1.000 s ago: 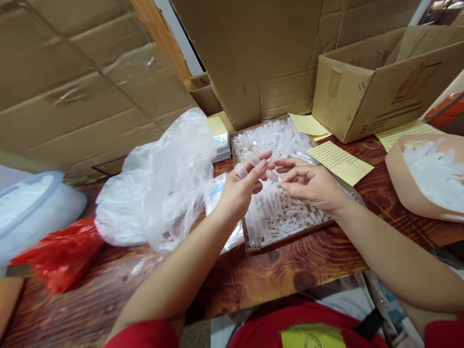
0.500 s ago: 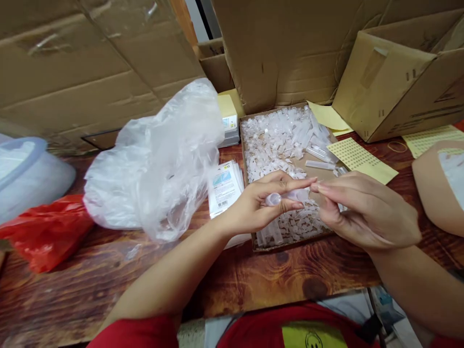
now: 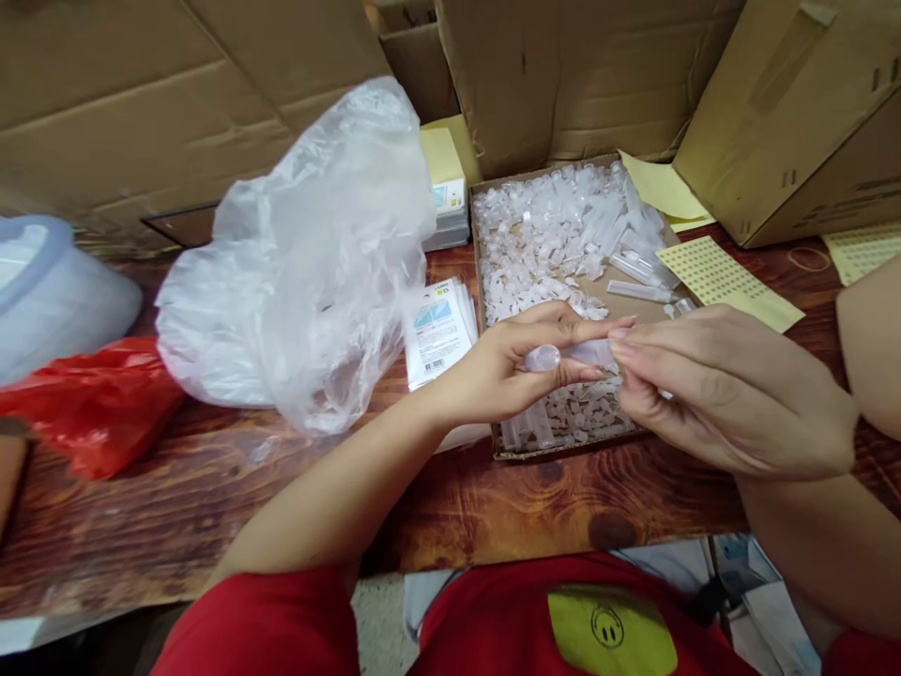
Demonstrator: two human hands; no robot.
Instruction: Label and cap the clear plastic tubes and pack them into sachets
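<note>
My left hand holds a clear plastic tube crosswise between its fingers and thumb, the round end facing me. At the tube's far end, my right hand is pinched close against my left fingertips. Whatever sits between the right thumb and fingers is too small or hidden to name. Both hands hover over the front of a shallow cardboard tray. Many small translucent plastic pieces are heaped in it, with more clear tubes on its right side.
Left of the tray lie printed cards, a crumpled clear plastic bag, a red bag and a pale bucket. Yellow sticker sheets and a cardboard box are at the right. Another person's arm shows at the right edge.
The view has tipped down, so the tabletop things sit higher in the picture. My right fingertips have come onto the tube's far end. The left hand keeps hold of the tube.
</note>
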